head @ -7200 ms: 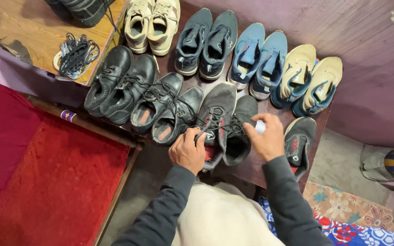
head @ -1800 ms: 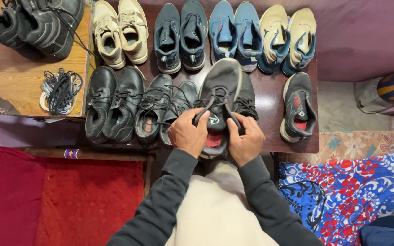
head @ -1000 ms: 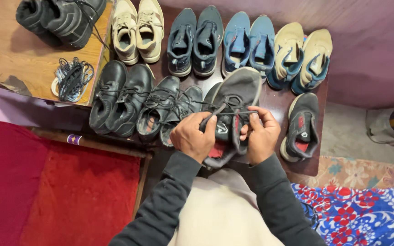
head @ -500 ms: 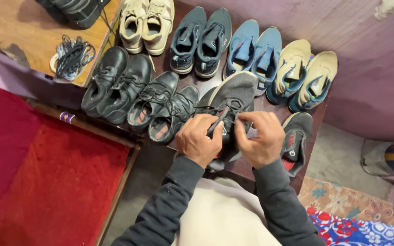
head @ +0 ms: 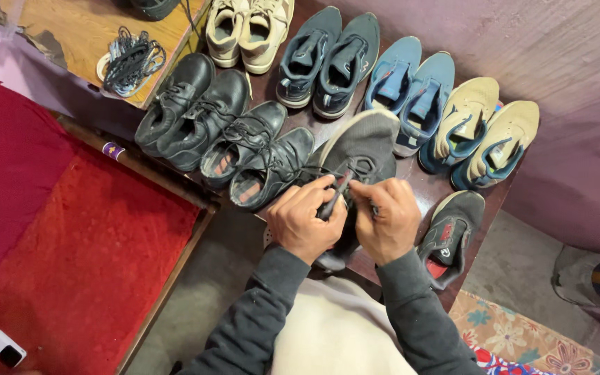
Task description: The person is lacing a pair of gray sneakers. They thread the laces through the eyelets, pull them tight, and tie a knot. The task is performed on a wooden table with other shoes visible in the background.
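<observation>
Grey sneaker (head: pixel 366 149) under both hands; left hand (head: pixel 307 226), right hand (head: pixel 383 221) pinching its lace (head: pixel 335 196)

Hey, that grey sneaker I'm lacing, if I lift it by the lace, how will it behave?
The grey sneaker looks like soft knit, so probably light and bendy. The lace, pinched between left hand and right hand, is thin and floppy, so the shoe would likely dangle and swing toward the black shoe.
</observation>
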